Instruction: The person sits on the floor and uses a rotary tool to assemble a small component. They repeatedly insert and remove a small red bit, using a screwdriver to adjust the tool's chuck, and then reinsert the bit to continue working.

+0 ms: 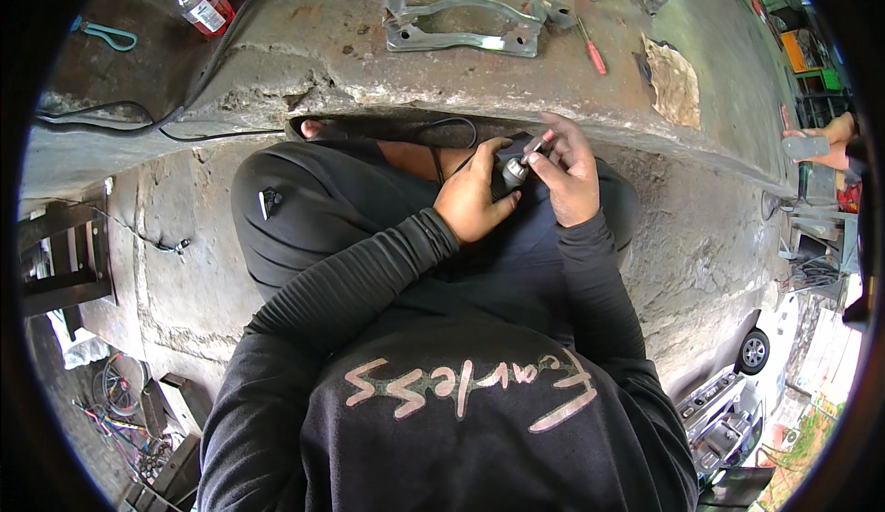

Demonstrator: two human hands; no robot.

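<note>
A rounded grey metal fitting (514,175) juts from the grip of the left hand (472,200) above the lap, its long axis slanting up and right toward the right hand (572,177), which pinches a slim reddish-ended piece (548,135); whether the two join is unclear. Beyond, the rough, stained ledge (313,42) bears an arched steel bracket (493,44) and a red-handled screwdriver (596,57).

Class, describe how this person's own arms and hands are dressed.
Both arms wear long black sleeves reaching the wrists. The left sleeve gathers into many fine crosswise folds along the forearm; the right sleeve also wrinkles. The left hand and right hand are bare, without gloves; no watch shows.
</note>
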